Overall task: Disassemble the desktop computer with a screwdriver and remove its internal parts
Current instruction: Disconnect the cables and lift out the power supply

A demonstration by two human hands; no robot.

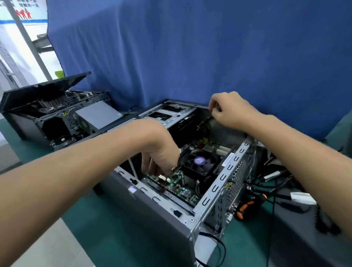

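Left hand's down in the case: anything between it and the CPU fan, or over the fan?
Nothing solid. The left hand is beside the CPU fan; only wires cross the fan's edge nearest it. Above the fan the case is open. The right hand grips a cable at the far end, clear of the fan.

No text can be read. The wall poster (22, 10) at the top left carries rows of dark characters above red figures, all too blurred. The white label (228, 159) on the computer case (155, 226) frame and the purple sticker (199, 160) on the cooler fan (209, 169) show no legible print.
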